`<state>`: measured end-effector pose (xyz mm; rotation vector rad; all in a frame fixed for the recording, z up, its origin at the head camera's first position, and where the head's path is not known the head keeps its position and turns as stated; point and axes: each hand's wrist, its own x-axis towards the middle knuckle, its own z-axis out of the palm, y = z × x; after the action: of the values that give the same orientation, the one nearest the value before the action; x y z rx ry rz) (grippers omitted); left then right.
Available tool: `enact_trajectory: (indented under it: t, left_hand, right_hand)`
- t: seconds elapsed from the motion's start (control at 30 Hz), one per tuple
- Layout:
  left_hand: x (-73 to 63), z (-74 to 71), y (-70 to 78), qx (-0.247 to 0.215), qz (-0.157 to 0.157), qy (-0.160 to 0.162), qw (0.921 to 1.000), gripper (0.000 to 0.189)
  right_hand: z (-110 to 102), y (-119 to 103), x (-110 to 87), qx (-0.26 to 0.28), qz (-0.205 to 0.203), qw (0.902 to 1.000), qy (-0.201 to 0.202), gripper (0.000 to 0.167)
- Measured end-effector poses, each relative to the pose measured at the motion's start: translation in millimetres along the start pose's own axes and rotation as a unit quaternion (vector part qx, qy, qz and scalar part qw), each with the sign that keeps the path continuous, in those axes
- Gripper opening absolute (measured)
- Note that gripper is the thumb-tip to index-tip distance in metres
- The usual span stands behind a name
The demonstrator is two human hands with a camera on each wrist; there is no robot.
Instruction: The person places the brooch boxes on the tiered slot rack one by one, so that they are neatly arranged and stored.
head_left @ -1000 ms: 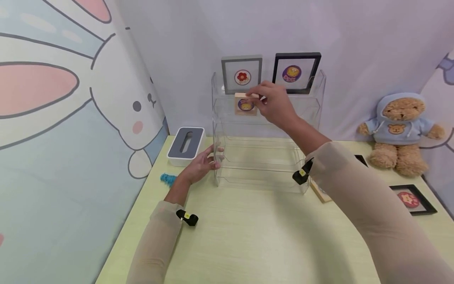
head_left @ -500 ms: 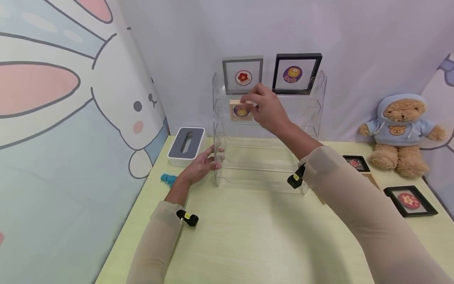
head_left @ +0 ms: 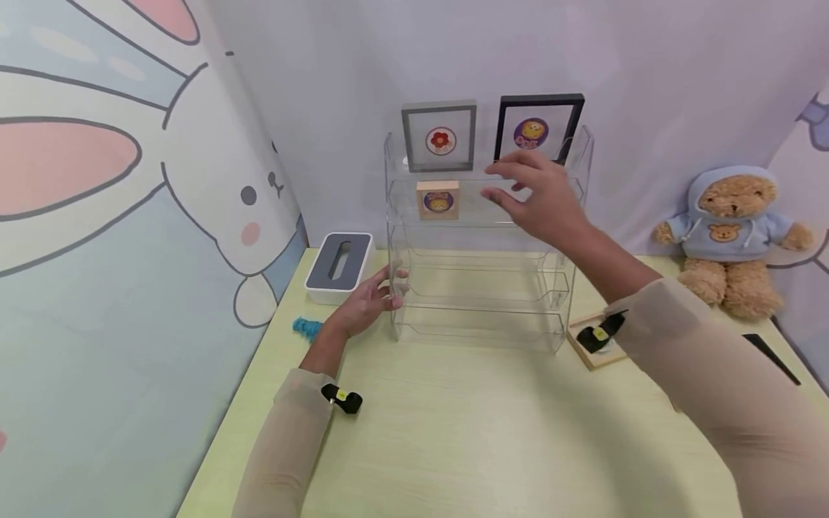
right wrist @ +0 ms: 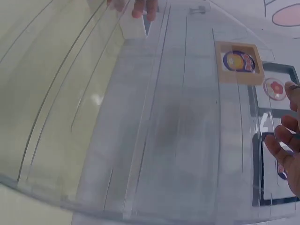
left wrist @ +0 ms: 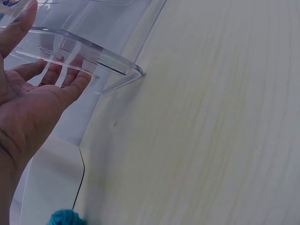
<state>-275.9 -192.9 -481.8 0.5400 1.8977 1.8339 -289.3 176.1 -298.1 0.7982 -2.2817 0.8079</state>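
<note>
Small frame: a small, square, pale-wood frame with a purple-and-yellow round picture [head_left: 438, 201] stands in the left part of a clear plastic tiered rack [head_left: 479, 320], above the frame's centre; it sits where it was half a second earlier, now free of any fingers.
Right hand: the person's right hand [head_left: 540, 194], which pinched the small frame's top half a second ago, has let go and moved rightward; thumb and fingers are parted in front of the rack.
Left hand: the left hand [head_left: 365, 306] has stayed at the rack's left side, fingers loosely extended and touching it.
Top tier: a grey square frame with a red flower [head_left: 438, 137] and a black square frame with a purple round picture [head_left: 532, 133] stand there unchanged.
Bench, right: a light-wood frame [head_left: 592, 360] on the pale yellow-green bench [head_left: 421, 424] shows more fully than before, while the beige right sleeve [head_left: 706, 381] now covers most of a flat black frame [head_left: 771, 357].
</note>
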Motion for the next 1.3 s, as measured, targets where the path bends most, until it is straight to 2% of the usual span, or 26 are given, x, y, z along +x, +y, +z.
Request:
enact_trajectory:
  t: [0.1, 0.2, 0.33, 0.5, 0.67, 0.8, 0.9, 1.03, 1.17, 1.23, 1.3]
  left_hand:
    - [-1.1, 1.0, 0.3, -0.004, 0.002, 0.001, 1.0000, 0.102]
    - [-1.9, 1.9, 0.5, -0.006, 0.002, 0.001, 1.0000, 0.110]
    - [-1.4, 1.7, 0.8, -0.003, 0.000, 0.002, 1.0000, 0.103]
    - [-0.7, 1.5, 2.4, 0.011, -0.002, 0.002, 0.9999, 0.088]
    - [-1.2, 1.3, 2.7, 0.010, -0.002, 0.002, 0.9999, 0.085]
    - [-1.9, 1.8, 2.4, 0.001, -0.002, -0.001, 1.0000, 0.095]
    - [-2.8, 1.9, 2.0, 0.005, -0.001, 0.001, 1.0000, 0.098]
    - [-2.9, 2.0, 1.9, 0.012, 0.001, 0.001, 0.9999, 0.088]
    - [-2.4, 1.8, 2.2, 0.019, 0.002, -0.001, 0.9998, 0.076]
    - [-2.6, 1.7, 2.6, 0.021, 0.002, -0.002, 0.9998, 0.074]
    - [-3.0, 1.8, 2.7, 0.020, 0.002, -0.003, 0.9998, 0.079]
  right_hand:
    - [-23, 10, -15.6, -0.007, -0.025, 0.9994, 0.025, 0.033]
    - [-46, 22, -34.0, -0.006, -0.030, 0.9984, 0.047, 0.037]
    - [-74, 43, -61.3, -0.021, -0.010, 0.9974, 0.069, 0.042]
    - [-104, 72, -96.2, -0.066, 0.028, 0.9954, 0.064, 0.037]
    - [-126, 106, -127.7, -0.097, 0.078, 0.9920, 0.023, 0.035]
    - [-137, 131, -150.2, -0.100, 0.133, 0.9856, -0.026, 0.033]
    - [-142, 149, -165.5, -0.100, 0.184, 0.9752, -0.073, 0.035]
    - [-144, 173, -185.9, -0.123, 0.228, 0.9559, -0.138, 0.040]
    - [-141, 195, -207.6, -0.138, 0.262, 0.9369, -0.186, 0.044]
    - [-137, 204, -217.3, -0.133, 0.273, 0.9314, -0.201, 0.044]
    - [-133, 211, -225.1, -0.122, 0.276, 0.9301, -0.210, 0.042]
